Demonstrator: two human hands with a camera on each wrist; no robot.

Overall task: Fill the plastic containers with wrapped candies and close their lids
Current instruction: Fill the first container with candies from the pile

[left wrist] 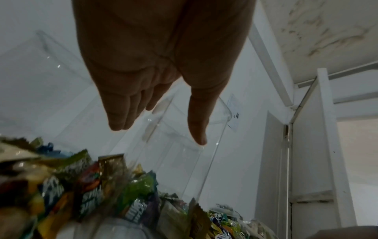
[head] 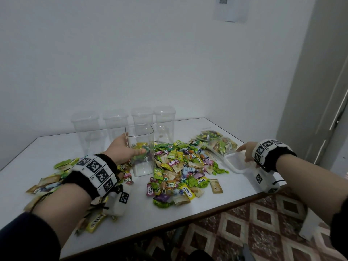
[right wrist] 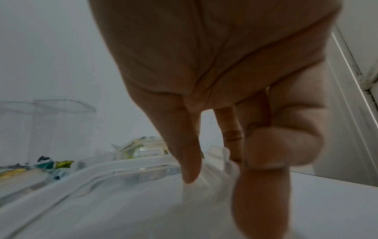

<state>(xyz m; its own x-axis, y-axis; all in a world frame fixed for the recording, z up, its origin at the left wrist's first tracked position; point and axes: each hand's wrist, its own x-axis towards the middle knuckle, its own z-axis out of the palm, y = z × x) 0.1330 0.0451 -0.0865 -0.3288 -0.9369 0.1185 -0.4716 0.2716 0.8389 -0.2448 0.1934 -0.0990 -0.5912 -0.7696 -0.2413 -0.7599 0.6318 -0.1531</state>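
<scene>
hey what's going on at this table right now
A person is filling clear containers with candies. Their left hand holds the open container, still empty, amid the loose wrapped candies. Their right hand rests on its lid, lying on the table. Four lidded containers stand empty behind.

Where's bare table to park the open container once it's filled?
Bare table right of the lidded containers, behind the candy bag; also the near edge below the candy pile. Crowded: centre and around the left hand.
</scene>
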